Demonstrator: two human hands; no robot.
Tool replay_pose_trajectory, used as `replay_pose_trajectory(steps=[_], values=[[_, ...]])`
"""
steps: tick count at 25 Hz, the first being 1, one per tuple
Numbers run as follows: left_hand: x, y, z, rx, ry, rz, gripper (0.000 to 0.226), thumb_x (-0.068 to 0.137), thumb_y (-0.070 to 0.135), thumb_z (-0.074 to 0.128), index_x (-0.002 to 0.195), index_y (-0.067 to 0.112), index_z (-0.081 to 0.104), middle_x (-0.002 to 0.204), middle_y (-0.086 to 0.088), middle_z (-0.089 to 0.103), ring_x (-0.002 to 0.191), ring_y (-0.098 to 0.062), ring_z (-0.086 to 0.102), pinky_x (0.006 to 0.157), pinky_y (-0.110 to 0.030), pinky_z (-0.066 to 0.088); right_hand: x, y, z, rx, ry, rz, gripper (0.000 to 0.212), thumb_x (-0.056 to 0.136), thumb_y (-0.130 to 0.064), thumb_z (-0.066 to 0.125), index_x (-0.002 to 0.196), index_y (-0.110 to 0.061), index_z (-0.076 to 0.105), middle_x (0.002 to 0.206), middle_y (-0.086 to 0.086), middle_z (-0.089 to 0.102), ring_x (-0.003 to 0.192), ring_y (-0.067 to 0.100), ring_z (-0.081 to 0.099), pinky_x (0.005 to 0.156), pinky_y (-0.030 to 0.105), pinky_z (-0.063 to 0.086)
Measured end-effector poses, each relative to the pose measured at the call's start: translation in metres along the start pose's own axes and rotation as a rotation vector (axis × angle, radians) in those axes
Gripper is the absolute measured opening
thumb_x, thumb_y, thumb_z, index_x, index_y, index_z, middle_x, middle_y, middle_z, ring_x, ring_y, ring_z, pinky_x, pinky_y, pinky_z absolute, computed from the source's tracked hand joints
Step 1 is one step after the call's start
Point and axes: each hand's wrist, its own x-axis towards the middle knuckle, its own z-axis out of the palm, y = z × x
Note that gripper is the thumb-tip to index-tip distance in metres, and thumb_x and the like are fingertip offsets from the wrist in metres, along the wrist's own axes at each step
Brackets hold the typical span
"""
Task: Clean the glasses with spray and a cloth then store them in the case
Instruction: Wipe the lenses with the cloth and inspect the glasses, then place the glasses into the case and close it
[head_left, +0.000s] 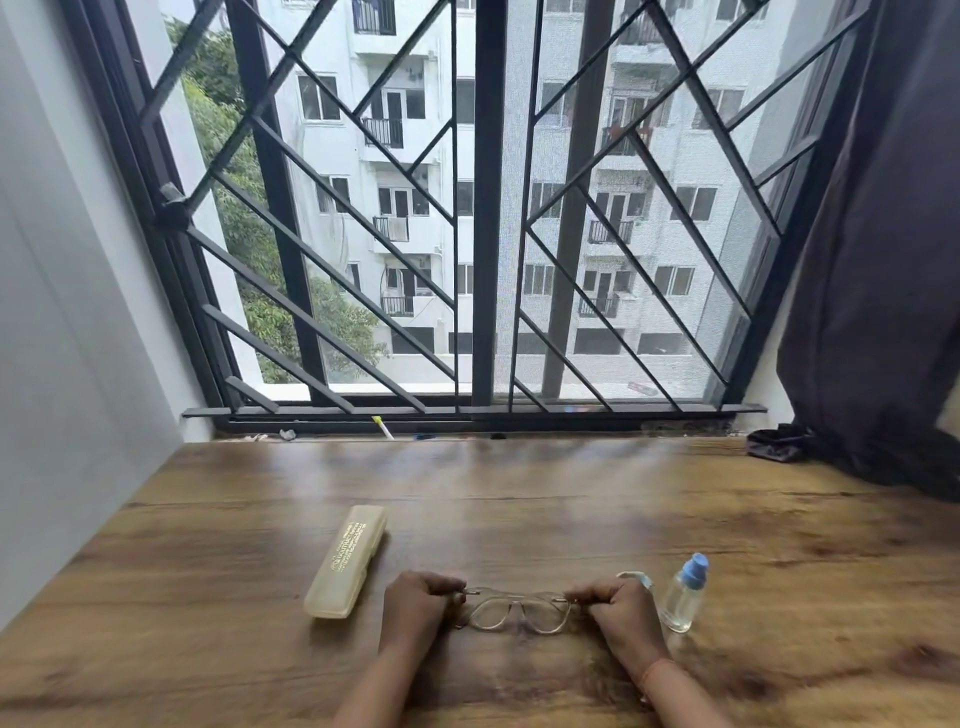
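In the lower centre of the frame, the glasses (514, 613) sit low over the wooden counter (519, 493), lenses facing the viewer, held at both ends. The left hand (421, 603) has its fingers curled and pinches the frame at its left hinge. The right hand (618, 608) does the same at the right hinge. Whether the glasses rest on the counter or hang just above it I cannot tell.

Just left of the left hand, the pale case (347, 561) lies closed and slanted, apart from the glasses. Just right of the right hand stands the spray bottle (683, 597), upright, with its blue top on. A pale strip of what may be the cloth (635, 578) shows behind the right hand, mostly hidden, so I cannot be sure of it.

By my reading the task is near its start. Neither hand has the bottle or a cloth, no wet shows on the lenses, and nothing is in the case. Spraying, wiping, opening the case and storing the glasses all appear left to do.
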Motion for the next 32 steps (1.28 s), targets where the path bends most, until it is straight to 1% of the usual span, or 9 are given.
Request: replay_pose_trajectory(steps=[5,8,9,18,24,27,29,31,32], values=[[-0.005,0.007,-0.002,-0.013,-0.007,-0.021,0.043,0.066,-0.006,0.070,0.052,0.034,0.070,0.066,-0.004,0.073,0.055,-0.005,0.064,0.065,-0.017,0.052,0.003,0.002,0.000,-0.022,-0.001,0.001,0.052,0.063,0.022,0.056,0.056,-0.028,0.071,0.044,-0.020,0.061,0.053,-0.011,0.059,0.055,0.005,0.045],[-0.011,0.015,-0.003,-0.001,-0.010,-0.039,0.024,0.069,-0.010,0.066,0.071,0.012,0.076,0.046,0.010,0.063,0.042,0.006,0.057,0.048,-0.006,0.043,0.007,0.014,0.002,-0.049,0.010,-0.004,0.059,0.061,0.018,0.058,0.046,-0.038,0.067,0.052,-0.015,0.066,0.060,-0.003,0.064,0.068,0.020,0.053],[-0.012,0.017,-0.003,0.006,-0.015,-0.040,0.021,0.069,-0.010,0.065,0.074,0.008,0.075,0.041,0.014,0.060,0.040,0.008,0.055,0.045,-0.005,0.041,0.009,0.017,0.003,-0.054,0.013,-0.007,0.060,0.061,0.018,0.058,0.043,-0.039,0.066,0.053,-0.015,0.067,0.062,-0.001,0.065,0.069,0.022,0.054],[-0.019,0.026,-0.006,0.038,-0.015,-0.023,0.020,0.070,-0.013,0.063,0.081,0.000,0.074,0.039,0.015,0.057,0.039,0.008,0.055,0.043,-0.004,0.038,0.008,0.015,0.003,-0.059,0.010,-0.024,0.058,0.062,0.019,0.059,0.045,-0.037,0.065,0.049,-0.020,0.064,0.059,-0.007,0.063,0.062,0.008,0.049],[-0.017,0.024,-0.006,0.067,-0.003,-0.022,0.020,0.070,-0.008,0.066,0.082,0.004,0.075,0.044,0.017,0.059,0.043,0.011,0.055,0.047,-0.002,0.039,0.006,0.011,0.001,-0.069,-0.034,-0.049,0.060,0.066,0.021,0.056,0.056,-0.038,0.066,0.049,-0.026,0.062,0.063,-0.014,0.061,0.062,0.001,0.043],[-0.016,0.022,-0.005,0.068,0.002,-0.029,0.020,0.070,-0.004,0.068,0.082,0.009,0.076,0.065,0.000,0.072,0.049,0.011,0.058,0.056,-0.004,0.044,0.006,0.011,-0.002,-0.092,-0.073,-0.049,0.053,0.068,0.021,0.055,0.066,-0.030,0.070,0.049,-0.030,0.060,0.065,-0.017,0.059,0.063,-0.001,0.041],[-0.014,0.018,-0.004,0.072,-0.002,-0.034,0.020,0.070,-0.002,0.069,0.083,0.010,0.076,0.076,-0.007,0.074,0.061,0.000,0.065,0.070,-0.016,0.053,0.005,0.009,-0.003,-0.089,-0.077,-0.027,0.041,0.069,0.020,0.056,0.074,-0.016,0.075,0.051,-0.026,0.061,0.064,-0.017,0.059,0.063,-0.001,0.041],[-0.014,0.017,-0.005,0.041,-0.008,-0.043,0.020,0.070,-0.002,0.069,0.084,0.009,0.076,0.078,-0.008,0.074,0.071,-0.014,0.069,0.079,-0.028,0.055,0.008,0.005,-0.002,-0.030,-0.075,0.015,0.036,0.072,0.019,0.055,0.076,-0.010,0.075,0.059,-0.019,0.066,0.062,-0.015,0.061,0.060,0.000,0.042],[-0.016,0.019,-0.006,0.037,0.000,-0.037,0.019,0.070,-0.001,0.069,0.086,0.009,0.076,0.081,-0.008,0.074,0.075,-0.015,0.069,0.081,-0.025,0.053,0.011,0.001,0.000,0.013,-0.078,0.032,0.038,0.074,0.019,0.053,0.075,-0.012,0.075,0.061,-0.016,0.067,0.062,-0.012,0.062,0.060,0.002,0.044]])
